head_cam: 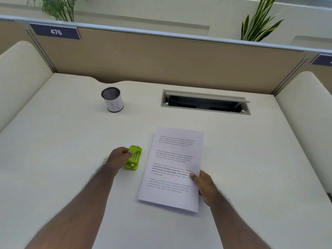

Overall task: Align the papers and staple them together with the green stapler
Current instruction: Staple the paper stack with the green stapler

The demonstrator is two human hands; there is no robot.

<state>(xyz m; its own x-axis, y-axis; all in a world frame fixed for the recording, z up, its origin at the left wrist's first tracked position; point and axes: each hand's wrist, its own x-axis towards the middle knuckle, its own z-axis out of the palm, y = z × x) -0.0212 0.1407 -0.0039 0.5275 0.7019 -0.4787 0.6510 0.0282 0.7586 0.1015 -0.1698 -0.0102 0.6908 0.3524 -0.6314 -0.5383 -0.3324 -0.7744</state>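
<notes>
On a cream desk (pixel 53 159), printed papers (pixel 172 168) lie flat, bare surface all round; the right hand (pixel 204 186) pinches their right edge. Just left of the papers, the left hand (pixel 118 157) grips the green stapler (pixel 133 157). Beyond, a partition label (pixel 56 31) reads "476".

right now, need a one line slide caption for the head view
Left hand grips the green stapler while the right hand holds the papers on the desk.
</notes>
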